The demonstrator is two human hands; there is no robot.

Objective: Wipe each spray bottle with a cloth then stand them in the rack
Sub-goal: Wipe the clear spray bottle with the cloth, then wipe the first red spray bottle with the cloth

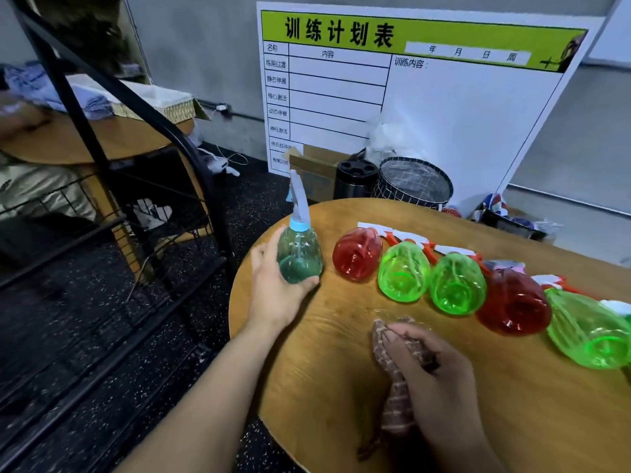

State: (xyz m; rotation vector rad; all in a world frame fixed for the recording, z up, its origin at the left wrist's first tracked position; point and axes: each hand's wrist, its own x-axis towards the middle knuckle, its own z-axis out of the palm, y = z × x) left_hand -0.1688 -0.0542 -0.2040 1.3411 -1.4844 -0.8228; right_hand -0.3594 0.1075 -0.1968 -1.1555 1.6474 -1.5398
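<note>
The left hand [276, 288] grips the teal spray bottle [299, 256] upright over the desk's [341, 387] left edge, and the right hand [433, 367] bunches the cloth [392, 380] on the desk. The black rack [112, 186] stands well to the left across open floor — a slip in carrying would drop the bottle. Five bottles lie side by side further right — a nudge could roll them.

The left hand [277, 291] holds a teal spray bottle [299, 252] upright at the edge of the wooden surface [327, 397], the right hand [437, 380] grips a striped cloth [392, 397], and five red and green bottles [457, 285] lie in a row beside them.
</note>
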